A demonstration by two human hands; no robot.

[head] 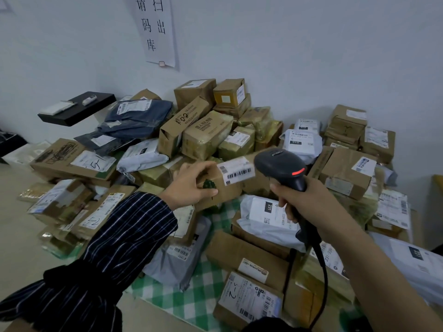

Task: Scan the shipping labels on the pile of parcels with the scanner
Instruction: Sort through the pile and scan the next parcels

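A big pile of parcels (pixel 206 135), brown cartons and grey or white mailer bags, covers a green checked cloth (pixel 191 298) against the wall. My left hand (pixel 191 185) grips a small brown box (pixel 227 185) lifted over the middle of the pile, thumb below and fingers on top. Its white barcode label (pixel 236 172) faces the scanner. My right hand (pixel 302 200) holds the handle of a black corded scanner (pixel 280 167), its head just right of the label, with a red light lit on its side.
A black shelf (pixel 76 109) juts from the wall at the left, with small white items on it. A paper sign (pixel 155 29) with handwritten characters hangs above the pile. Bare floor (pixel 16 240) lies at the left. The scanner cable (pixel 321 283) hangs down over the near parcels.
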